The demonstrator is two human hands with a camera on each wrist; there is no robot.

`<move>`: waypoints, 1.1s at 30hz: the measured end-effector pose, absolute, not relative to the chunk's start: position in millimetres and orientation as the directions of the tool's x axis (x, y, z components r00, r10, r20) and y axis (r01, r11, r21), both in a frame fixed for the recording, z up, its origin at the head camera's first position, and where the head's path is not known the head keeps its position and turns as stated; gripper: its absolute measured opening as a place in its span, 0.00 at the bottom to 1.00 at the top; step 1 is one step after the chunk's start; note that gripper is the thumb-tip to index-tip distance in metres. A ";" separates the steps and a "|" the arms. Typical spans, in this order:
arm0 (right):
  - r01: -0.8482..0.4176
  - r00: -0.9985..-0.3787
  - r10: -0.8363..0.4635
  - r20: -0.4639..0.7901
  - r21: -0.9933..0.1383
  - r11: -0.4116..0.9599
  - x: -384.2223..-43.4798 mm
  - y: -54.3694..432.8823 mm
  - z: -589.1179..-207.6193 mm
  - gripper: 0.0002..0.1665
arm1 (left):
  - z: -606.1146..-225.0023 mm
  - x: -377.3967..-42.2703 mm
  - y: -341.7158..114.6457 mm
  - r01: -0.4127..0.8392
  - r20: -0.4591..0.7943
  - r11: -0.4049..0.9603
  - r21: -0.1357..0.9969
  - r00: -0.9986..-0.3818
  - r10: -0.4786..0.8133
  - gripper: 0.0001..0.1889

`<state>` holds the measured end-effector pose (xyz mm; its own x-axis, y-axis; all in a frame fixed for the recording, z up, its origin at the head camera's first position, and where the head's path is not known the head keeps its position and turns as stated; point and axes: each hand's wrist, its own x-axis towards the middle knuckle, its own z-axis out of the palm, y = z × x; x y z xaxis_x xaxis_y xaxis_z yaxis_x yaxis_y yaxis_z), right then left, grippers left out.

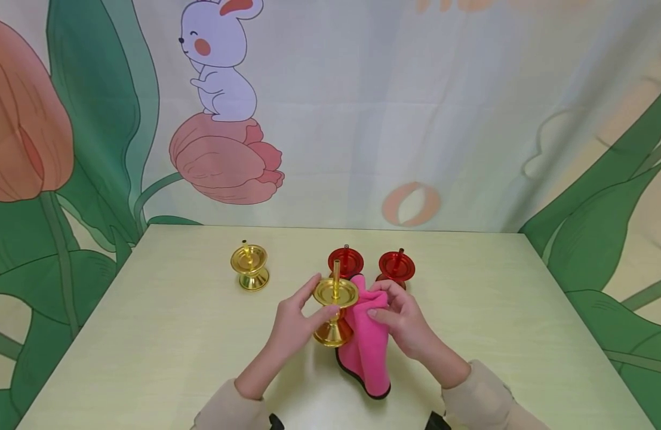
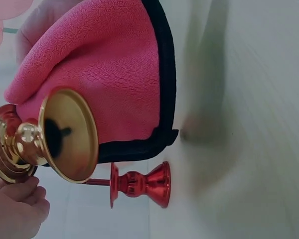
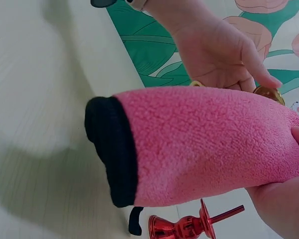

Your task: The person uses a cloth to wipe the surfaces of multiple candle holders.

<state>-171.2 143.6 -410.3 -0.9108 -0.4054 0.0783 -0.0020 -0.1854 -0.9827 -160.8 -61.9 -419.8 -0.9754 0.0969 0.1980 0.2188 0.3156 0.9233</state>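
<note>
My left hand [image 1: 296,318] grips a gold candle holder [image 1: 335,294] by its upper dish, thumb in front, above the table. The holder is upright, with a thin spike rising from the dish; its hollow base [image 2: 70,134] shows in the left wrist view. Beside it, my right hand [image 1: 408,319] pinches a pink cloth [image 1: 372,340] with a black border, fingers behind and thumb in front. The cloth hangs down in folds right against the candle holder's side. In the right wrist view the cloth [image 3: 209,142] covers most of the holder.
Two red candle holders, one [image 1: 346,261] partly hidden behind the gold one and one [image 1: 397,266] behind my right hand, stand toward the back of the pale table [image 1: 163,334]. Another gold candle holder [image 1: 249,266] stands at the back left. A printed curtain [image 1: 330,119] hangs behind.
</note>
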 end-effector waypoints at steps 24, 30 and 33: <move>-0.181 -0.947 -0.267 0.180 -0.983 -0.021 -171.2 143.3 -413.4 0.15 | -410.5 -155.0 -59.0 0.216 0.179 0.435 0.874 -0.976 0.124 0.31; -0.302 -0.916 -0.292 0.277 -0.952 0.046 -164.3 137.9 -414.1 0.17 | -404.7 -151.7 -53.9 0.175 0.112 0.521 0.836 -0.982 0.149 0.41; -0.321 -0.903 -0.316 0.291 -0.946 0.046 -161.7 136.7 -413.6 0.17 | -405.3 -152.6 -52.0 0.141 0.099 0.530 0.836 -0.989 0.107 0.46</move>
<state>-161.7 136.7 -413.6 -0.9033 -0.3156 0.2907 -0.3206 0.0463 -0.9461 -152.6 -52.0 -405.3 -0.9893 0.1070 0.0987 0.1408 0.5302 0.8361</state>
